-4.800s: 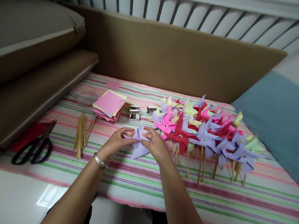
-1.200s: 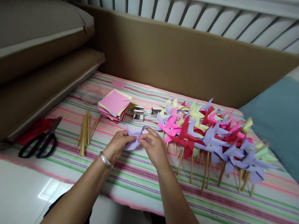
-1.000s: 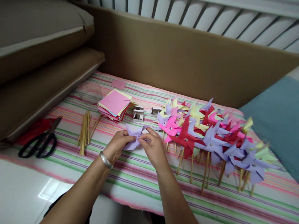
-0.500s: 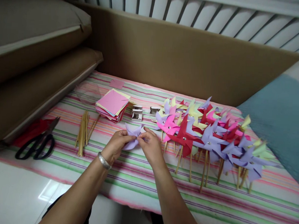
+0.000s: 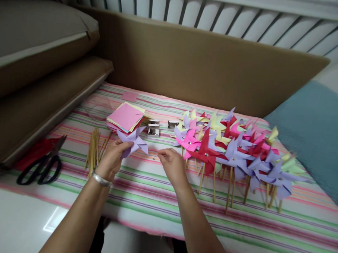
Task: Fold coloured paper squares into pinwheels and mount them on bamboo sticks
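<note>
Now parted from right hand [image 5: 171, 164], purple wheel [image 5: 133, 140] carried leftward, pinched in left hand [image 5: 111, 159] above cloth [image 5: 143, 200]. Right fingertips pressed together, perhaps on something tiny; cannot tell. Sticks [image 5: 93, 151] just left, pointing away, nearer left hand.

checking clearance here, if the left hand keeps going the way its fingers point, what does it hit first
Probably the stack of coloured paper squares, just beyond the purple pinwheel that the left hand holds; depth is hard to judge from one view.

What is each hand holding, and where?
The left hand pinches a folded lilac paper pinwheel by its lower edge. The right hand shows nothing held.
</note>
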Motion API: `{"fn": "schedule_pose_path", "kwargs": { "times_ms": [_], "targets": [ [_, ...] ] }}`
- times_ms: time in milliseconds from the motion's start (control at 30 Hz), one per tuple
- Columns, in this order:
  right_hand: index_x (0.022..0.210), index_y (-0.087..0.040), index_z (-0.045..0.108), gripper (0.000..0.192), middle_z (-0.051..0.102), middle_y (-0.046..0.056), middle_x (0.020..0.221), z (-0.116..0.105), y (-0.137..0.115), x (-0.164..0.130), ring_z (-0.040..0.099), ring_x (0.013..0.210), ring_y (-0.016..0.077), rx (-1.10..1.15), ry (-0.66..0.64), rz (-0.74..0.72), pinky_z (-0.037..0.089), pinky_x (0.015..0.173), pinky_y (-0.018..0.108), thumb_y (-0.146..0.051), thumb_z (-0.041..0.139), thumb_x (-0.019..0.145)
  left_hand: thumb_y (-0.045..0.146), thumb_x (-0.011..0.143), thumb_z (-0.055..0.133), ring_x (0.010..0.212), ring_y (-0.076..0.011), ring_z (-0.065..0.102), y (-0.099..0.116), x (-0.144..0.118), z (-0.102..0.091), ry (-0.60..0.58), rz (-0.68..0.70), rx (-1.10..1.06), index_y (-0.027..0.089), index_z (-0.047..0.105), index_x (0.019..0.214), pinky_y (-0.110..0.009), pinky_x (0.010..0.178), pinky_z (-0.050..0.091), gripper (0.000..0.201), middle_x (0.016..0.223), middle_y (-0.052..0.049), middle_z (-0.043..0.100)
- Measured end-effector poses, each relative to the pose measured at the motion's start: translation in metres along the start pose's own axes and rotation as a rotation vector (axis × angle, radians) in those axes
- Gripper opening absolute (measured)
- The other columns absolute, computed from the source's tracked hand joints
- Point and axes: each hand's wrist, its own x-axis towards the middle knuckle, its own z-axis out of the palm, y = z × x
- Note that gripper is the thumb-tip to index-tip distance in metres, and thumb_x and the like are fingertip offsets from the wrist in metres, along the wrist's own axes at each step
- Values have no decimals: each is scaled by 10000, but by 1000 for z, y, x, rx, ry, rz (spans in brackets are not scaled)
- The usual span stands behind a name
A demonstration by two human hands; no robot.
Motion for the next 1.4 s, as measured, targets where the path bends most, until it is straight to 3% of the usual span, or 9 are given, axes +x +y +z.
{"fn": "schedule_pose_path", "kwargs": {
  "times_ms": [133,300,433,667,800,1067,1400],
  "targets": [
    [903,-221,703,214,655,58,899,14,2,-4,584,882,206,-289,-140,-80,435,805,316,-121,581,760,170,450,783,590,-122,615,4,1,-7,18,19,-66,128,678,647,-227,616,478,227,639,-13,694],
    [850,-208,707,172,656,73,895,25,4,-3,554,885,229,-493,-161,-83,407,786,320,-134,567,782,185,475,773,589,-136,620,1,-5,-3,-55,-17,-50,119,685,665,-246,621,483,219,647,-32,701],
    [837,-178,701,202,659,97,888,25,8,2,562,879,221,-479,-156,-76,404,786,310,-149,502,830,189,476,774,578,-124,615,0,-6,-2,-69,-53,-51,114,686,650,-225,608,470,210,628,-34,700],
    [790,-218,691,195,687,16,820,7,18,7,615,794,157,-379,-216,-49,443,718,248,-102,535,779,189,464,786,570,-112,609,1,-4,0,-55,-52,-31,114,681,646,-214,605,454,223,627,-23,698],
    [849,-224,693,235,674,29,876,1,16,6,618,802,162,-361,-170,-16,452,722,267,-103,498,799,192,484,783,601,-118,617,-2,-3,-1,-57,-33,-28,122,688,669,-226,634,455,220,663,-24,706],
    [848,-225,729,205,665,68,852,17,5,-4,568,863,221,-407,-172,-133,418,801,328,-115,571,779,197,489,777,602,-125,613,-3,-2,0,-32,-16,-18,118,691,672,-231,634,446,217,666,-33,707],
    [772,-203,696,216,663,96,835,24,13,4,564,844,229,-379,-97,-74,408,787,339,-83,516,782,205,474,783,568,-124,603,-4,-5,0,-49,-63,5,109,690,649,-223,591,432,220,624,-40,701]
  ]
}}
